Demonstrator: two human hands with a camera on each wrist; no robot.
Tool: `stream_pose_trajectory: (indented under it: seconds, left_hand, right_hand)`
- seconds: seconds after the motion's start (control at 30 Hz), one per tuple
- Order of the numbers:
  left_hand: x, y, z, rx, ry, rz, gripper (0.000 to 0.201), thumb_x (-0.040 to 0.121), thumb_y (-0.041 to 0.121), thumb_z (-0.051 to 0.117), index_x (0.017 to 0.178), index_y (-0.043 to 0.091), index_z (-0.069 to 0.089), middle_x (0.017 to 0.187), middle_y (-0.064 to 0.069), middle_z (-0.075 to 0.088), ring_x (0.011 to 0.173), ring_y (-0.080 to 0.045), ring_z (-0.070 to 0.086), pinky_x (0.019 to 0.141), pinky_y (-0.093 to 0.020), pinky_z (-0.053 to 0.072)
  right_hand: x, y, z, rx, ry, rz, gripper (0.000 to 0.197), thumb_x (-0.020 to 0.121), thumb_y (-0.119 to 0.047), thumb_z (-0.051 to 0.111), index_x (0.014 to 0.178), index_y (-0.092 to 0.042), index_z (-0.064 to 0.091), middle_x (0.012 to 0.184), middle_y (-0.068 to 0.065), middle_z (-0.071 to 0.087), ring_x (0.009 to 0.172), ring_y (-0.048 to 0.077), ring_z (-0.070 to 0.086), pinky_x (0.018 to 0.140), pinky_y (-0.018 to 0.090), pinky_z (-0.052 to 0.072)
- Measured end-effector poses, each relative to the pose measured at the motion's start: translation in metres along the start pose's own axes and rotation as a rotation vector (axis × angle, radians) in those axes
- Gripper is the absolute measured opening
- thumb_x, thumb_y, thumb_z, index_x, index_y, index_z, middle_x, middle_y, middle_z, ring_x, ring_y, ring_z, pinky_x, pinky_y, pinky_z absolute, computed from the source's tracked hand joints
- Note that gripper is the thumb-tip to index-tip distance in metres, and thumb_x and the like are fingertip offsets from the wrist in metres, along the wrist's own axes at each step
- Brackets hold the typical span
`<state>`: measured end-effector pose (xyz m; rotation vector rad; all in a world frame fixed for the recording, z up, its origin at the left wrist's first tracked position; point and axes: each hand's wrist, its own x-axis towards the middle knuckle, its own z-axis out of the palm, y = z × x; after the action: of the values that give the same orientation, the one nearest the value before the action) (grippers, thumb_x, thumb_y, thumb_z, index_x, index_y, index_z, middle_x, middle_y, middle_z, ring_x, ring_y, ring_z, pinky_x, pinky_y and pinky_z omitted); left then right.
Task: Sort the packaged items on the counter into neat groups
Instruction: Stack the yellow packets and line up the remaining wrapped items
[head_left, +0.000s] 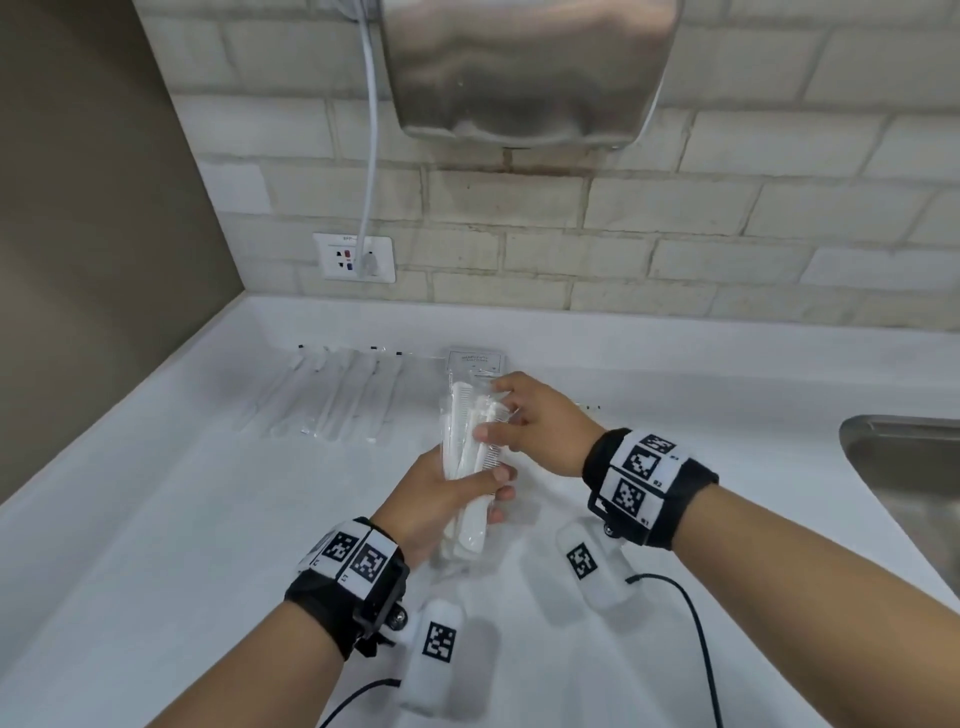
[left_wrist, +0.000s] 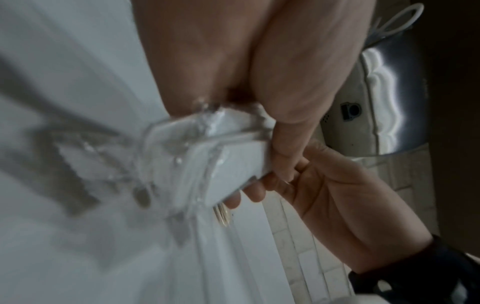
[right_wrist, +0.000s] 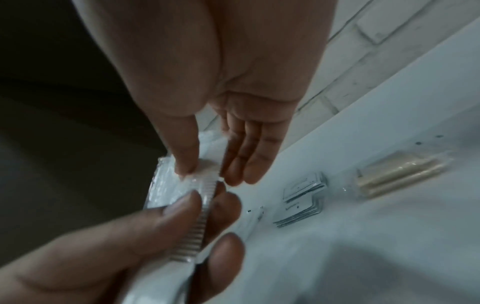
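Note:
Both hands hold a bundle of white combs in clear packets (head_left: 464, 431) above the white counter (head_left: 182, 519). My left hand (head_left: 493, 493) grips the lower end of the bundle, thumb over the top and fingers beneath. My right hand (head_left: 501, 410) pinches the upper end between thumb and fingers. In the left wrist view the comb packets (left_wrist: 228, 160) sit in the left hand (left_wrist: 259, 170), with the right hand (left_wrist: 324, 185) beyond. The right wrist view shows the right hand (right_wrist: 210, 172) on the crinkled plastic (right_wrist: 166, 185) and comb teeth, the left hand (right_wrist: 207, 216) below.
A row of long thin clear packets (head_left: 322, 395) lies at the back left. A flat white packet (head_left: 475, 361) lies behind the combs. Stacked flat sachets (right_wrist: 301, 201) and a pack of beige tubes (right_wrist: 397, 176) lie further right. A steel sink (head_left: 904, 467) is at the right; a hand dryer (head_left: 524, 67) hangs above.

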<state>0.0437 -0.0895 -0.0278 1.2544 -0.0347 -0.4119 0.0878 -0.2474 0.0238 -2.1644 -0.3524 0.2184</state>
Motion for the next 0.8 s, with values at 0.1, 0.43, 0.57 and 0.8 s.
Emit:
stream_pose_trajectory:
  seconds: [0.1, 0.43, 0.57, 0.8]
  left_hand:
    - [-0.004, -0.010, 0.012, -0.004, -0.064, -0.001, 0.031, 0.082, 0.005, 0.073, 0.111, 0.003, 0.061, 0.098, -0.018, 0.068, 0.085, -0.028, 0.065, 0.070, -0.037, 0.055]
    - [0.031, -0.014, 0.103, 0.058, -0.154, -0.127, 0.046, 0.078, 0.024, 0.049, 0.123, 0.015, 0.057, 0.102, -0.008, 0.068, 0.098, -0.029, 0.063, 0.094, -0.047, 0.047]
    - [0.067, -0.010, 0.136, 0.029, -0.064, -0.164, 0.047, 0.082, 0.022, 0.038, 0.121, 0.005, 0.059, 0.104, -0.018, 0.067, 0.097, -0.031, 0.063, 0.091, -0.046, 0.050]
    - [0.151, -0.024, 0.176, 0.232, 0.165, -0.174, 0.052, 0.076, 0.040, 0.041, 0.123, 0.017, 0.035, 0.102, -0.012, 0.056, 0.108, -0.035, 0.060, 0.092, -0.053, 0.052]
  right_hand:
    - [-0.016, 0.005, -0.005, 0.137, 0.015, -0.013, 0.039, 0.079, -0.017, 0.078, 0.110, -0.017, 0.052, 0.098, 0.004, 0.058, 0.072, 0.012, 0.052, 0.067, 0.023, 0.048]
    - [-0.055, 0.049, -0.083, 0.150, 0.110, 0.198, 0.034, 0.082, -0.010, 0.075, 0.107, -0.014, 0.051, 0.098, 0.006, 0.059, 0.073, 0.019, 0.060, 0.069, 0.030, 0.056]
    - [-0.043, 0.072, -0.115, 0.071, 0.179, 0.229, 0.036, 0.082, -0.013, 0.074, 0.110, -0.018, 0.052, 0.102, 0.010, 0.053, 0.076, 0.021, 0.058, 0.070, 0.035, 0.057]
    - [0.000, 0.122, -0.159, 0.019, 0.251, 0.335, 0.046, 0.082, -0.013, 0.072, 0.123, -0.009, 0.050, 0.108, 0.009, 0.051, 0.077, 0.020, 0.058, 0.065, 0.034, 0.056]
